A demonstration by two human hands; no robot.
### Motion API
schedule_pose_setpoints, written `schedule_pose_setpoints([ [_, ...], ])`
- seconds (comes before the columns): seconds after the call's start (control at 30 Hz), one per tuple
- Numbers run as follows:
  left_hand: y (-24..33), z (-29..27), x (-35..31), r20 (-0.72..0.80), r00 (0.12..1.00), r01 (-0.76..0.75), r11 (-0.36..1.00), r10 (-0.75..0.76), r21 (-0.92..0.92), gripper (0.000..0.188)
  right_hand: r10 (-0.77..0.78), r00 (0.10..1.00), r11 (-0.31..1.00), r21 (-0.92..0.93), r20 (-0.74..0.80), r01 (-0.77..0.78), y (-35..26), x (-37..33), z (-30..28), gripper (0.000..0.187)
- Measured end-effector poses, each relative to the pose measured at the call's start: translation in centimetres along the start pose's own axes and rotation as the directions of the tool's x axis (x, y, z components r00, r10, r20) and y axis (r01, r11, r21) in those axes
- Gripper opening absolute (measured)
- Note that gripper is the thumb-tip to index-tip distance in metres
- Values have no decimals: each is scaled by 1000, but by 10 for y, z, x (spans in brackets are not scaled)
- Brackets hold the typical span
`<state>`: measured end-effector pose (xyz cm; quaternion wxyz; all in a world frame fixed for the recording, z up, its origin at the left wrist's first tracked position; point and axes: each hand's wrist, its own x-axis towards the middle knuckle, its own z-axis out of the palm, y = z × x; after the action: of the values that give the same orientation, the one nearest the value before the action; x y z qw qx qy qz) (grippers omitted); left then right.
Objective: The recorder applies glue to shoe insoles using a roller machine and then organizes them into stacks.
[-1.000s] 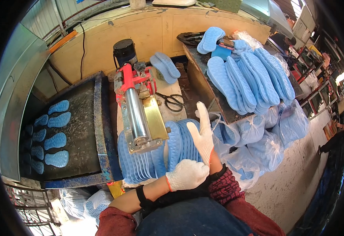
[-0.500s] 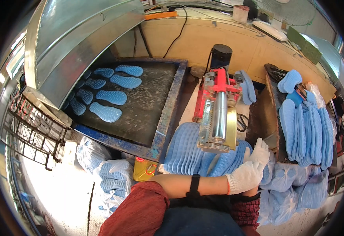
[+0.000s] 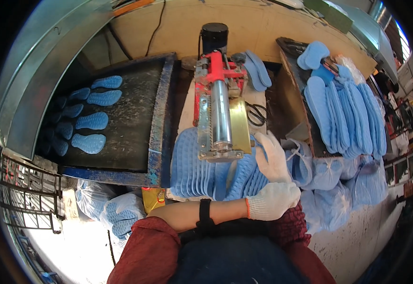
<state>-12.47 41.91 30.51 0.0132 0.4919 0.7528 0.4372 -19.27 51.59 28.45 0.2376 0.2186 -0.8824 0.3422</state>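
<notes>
Both my hands wear white knitted gloves. My left hand (image 3: 273, 201) lies across my right wrist, its fingers closed round the cuff of the right glove; its fingertips are partly hidden. My right hand (image 3: 271, 157) points away from me, fingers stretched out, holding nothing. It is just in front of a row of blue insoles (image 3: 192, 163) standing on edge. Over that row stands a red-framed press-like machine (image 3: 219, 111) with a shiny metal roller and a black motor. A pair of blue insoles (image 3: 257, 70) lies behind it, to the right.
A dark, blue-edged tray (image 3: 135, 113) at left carries several blue insoles (image 3: 92, 120) under a metal hood (image 3: 41, 90). At right, a dark board (image 3: 294, 71) holds stacked insoles (image 3: 353, 118). Bagged insoles (image 3: 331, 199) sit below. Black scissors (image 3: 256, 114) lie beside the machine.
The whole view has shifted, so the bench things appear further left. My left hand has slid back from my right hand to its wrist, and the right fingers now show spread.
</notes>
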Motion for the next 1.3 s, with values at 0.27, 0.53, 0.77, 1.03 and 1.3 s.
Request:
schedule_pose_setpoints([
  [0.27,-4,-19,0,-117,960,271,951,-256,146,25,898,438,134,922,42,-363,21,-7,-3,39],
  [0.53,-36,-19,-3,-131,988,127,913,-81,389,21,936,340,-113,993,91,44,42,-5,11,44],
  [0.77,-22,-27,-1,129,985,-109,994,111,-25,15,690,724,-71,995,4,63,7,1,5,47],
  [1.03,-14,-78,-19,188,982,28,996,-13,-80,14,751,625,574,678,-213,-459,29,6,-7,32],
  [1.3,-31,-23,-46,410,713,686,445,-569,-575,89,903,382,300,924,-195,-237,70,51,8,31],
])
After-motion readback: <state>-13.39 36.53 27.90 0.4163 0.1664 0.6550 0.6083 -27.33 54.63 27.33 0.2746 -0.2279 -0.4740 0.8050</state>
